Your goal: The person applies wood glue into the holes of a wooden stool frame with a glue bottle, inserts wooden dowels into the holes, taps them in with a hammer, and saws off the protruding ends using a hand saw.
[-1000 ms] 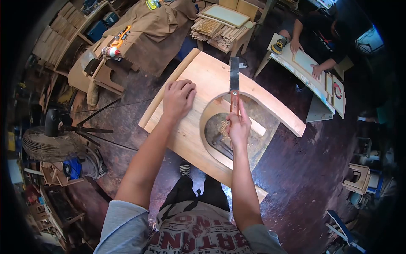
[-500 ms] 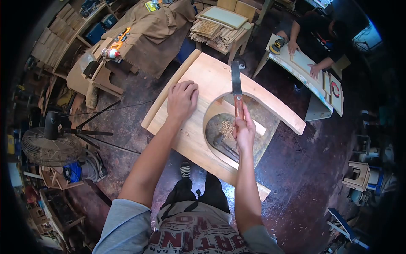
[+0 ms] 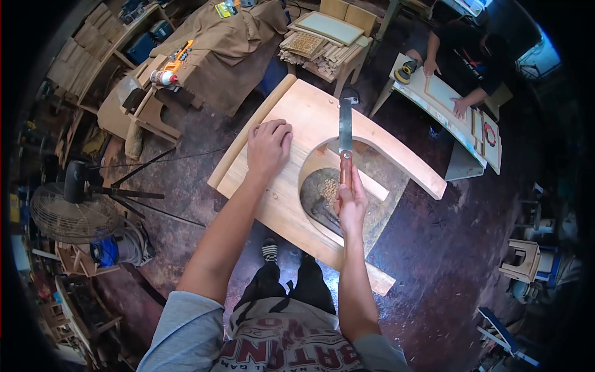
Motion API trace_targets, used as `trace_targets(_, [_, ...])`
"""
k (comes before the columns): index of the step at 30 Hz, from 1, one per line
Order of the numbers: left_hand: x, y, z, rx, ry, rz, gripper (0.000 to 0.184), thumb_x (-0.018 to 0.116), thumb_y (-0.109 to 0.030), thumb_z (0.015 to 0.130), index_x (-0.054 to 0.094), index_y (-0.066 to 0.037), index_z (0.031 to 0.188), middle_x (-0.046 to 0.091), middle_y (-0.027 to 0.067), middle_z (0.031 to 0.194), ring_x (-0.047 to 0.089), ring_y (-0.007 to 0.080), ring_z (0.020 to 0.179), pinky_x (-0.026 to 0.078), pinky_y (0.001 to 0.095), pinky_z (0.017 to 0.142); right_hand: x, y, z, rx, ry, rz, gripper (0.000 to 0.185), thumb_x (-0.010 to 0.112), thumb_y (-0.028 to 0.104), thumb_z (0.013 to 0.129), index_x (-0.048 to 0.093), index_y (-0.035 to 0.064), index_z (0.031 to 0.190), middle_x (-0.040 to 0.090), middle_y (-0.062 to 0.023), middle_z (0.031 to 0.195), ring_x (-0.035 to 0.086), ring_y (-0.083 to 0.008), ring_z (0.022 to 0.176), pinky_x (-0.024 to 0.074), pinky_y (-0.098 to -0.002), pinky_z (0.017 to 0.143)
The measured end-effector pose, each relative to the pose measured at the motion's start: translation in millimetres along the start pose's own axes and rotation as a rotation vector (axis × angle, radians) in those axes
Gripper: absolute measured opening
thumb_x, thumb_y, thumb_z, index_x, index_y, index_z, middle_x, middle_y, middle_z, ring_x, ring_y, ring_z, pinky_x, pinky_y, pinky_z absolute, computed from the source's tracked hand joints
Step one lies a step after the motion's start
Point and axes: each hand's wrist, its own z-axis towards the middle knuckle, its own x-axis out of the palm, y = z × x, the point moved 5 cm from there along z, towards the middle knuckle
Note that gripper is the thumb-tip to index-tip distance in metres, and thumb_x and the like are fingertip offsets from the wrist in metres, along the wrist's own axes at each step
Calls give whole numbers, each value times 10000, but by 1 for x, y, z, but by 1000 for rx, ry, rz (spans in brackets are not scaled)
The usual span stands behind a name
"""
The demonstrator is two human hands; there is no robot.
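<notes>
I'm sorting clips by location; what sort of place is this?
Probably a woodworking shop: a handsaw in the right hand, stacked wood strips, and a yellow-and-black power sander.

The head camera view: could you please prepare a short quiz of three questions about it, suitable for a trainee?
1. Which hand holds the wooden-handled tool?
2. True or false: the left hand rests on the wooden panel.
3. Which thing is at the left side of the picture?
A) a bicycle
B) a fan
C) a sink

Key:
1. The right hand.
2. True.
3. B.
</notes>
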Motion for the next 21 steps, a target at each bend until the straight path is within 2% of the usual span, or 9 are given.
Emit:
trace_targets(3, [0,-2,0,22,-15,-23,119,704,-164,936,732,-131,1047,723,27,1147,658,229,1122,417,435,1036,1,2,3,-5,-23,4,625,524,20,1022,418,117,1630,558,25,768,447,-46,539,352,-231,473])
trace_targets(6, [-1,-2,-1,35,-23,-22,117,698,-136,924,734,-130,1035,724,33,1132,662,240,1100,424,435,1021,11,16,34,-25,-28,-27,645,522,34,1031,359,100,1652,539,12,768,398,-44,499,304,-226,432])
trace_targets(8, [-1,-4,-1,46,-24,-14,128,692,-109,911,736,-131,1030,724,38,1122,664,248,1087,427,436,1013,16,22,47,-49,-13,-25,639,525,43,1035,361,97,1650,535,10,762,403,-46,504,310,-226,436])
trace_targets(13, [-3,-4,-4,25,-6,42,354,652,19,790,719,-144,1097,702,45,1153,638,266,1117,435,430,987,19,17,27,-42,-11,-5,641,534,40,1030,370,97,1647,545,10,768,417,-46,523,322,-224,448])
trace_targets(16, [-3,-4,-3,20,-9,55,398,649,35,764,704,-139,1118,693,49,1181,625,262,1145,434,416,989,7,7,-2,-38,-8,0,652,533,25,1022,369,101,1648,563,12,785,423,-43,535,326,-221,455])
trace_targets(20, [-17,-14,-7,47,-21,12,326,669,20,787,708,-119,1080,700,75,1152,638,285,1118,451,424,973,2,-5,-6,-31,-17,18,648,529,19,1019,380,101,1644,571,14,793,427,-43,542,325,-219,462])
trace_targets(21, [-28,-30,-15,47,-30,-127,279,686,2,803,710,-109,1058,704,89,1130,650,301,1093,471,436,955,5,-2,2,-39,-22,21,644,528,23,1022,381,100,1644,568,15,790,428,-43,542,325,-220,463])
